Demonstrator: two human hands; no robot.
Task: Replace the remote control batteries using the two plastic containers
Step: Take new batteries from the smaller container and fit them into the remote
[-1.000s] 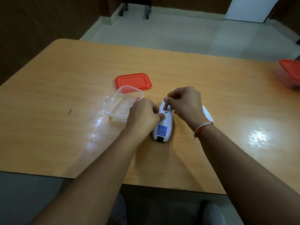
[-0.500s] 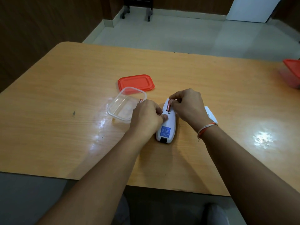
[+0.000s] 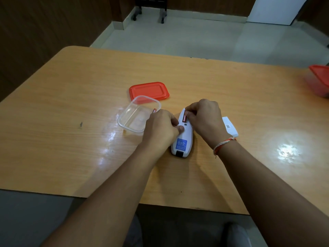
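Observation:
A white remote control (image 3: 183,139) lies face down on the wooden table (image 3: 71,104), its battery bay uncovered at the far end. My left hand (image 3: 161,130) grips the remote's left side, thumb on its back, and a red battery tip (image 3: 154,110) sticks out of its fist. My right hand (image 3: 204,118) pinches a red battery (image 3: 185,117) lying in the bay. The open clear container (image 3: 138,115) sits just left of my left hand, its red lid (image 3: 149,91) behind it. A second container with a red lid (image 3: 319,80) stands at the right edge.
The white battery cover (image 3: 229,126) lies on the table right of my right wrist. Bright light glare spots sit on the table at right (image 3: 287,150) and left of the remote. Chair legs (image 3: 149,13) stand on the tiled floor beyond the table.
The battery under my right fingers has gone from tilted up to lying down in the bay. My left hand stays on the remote.

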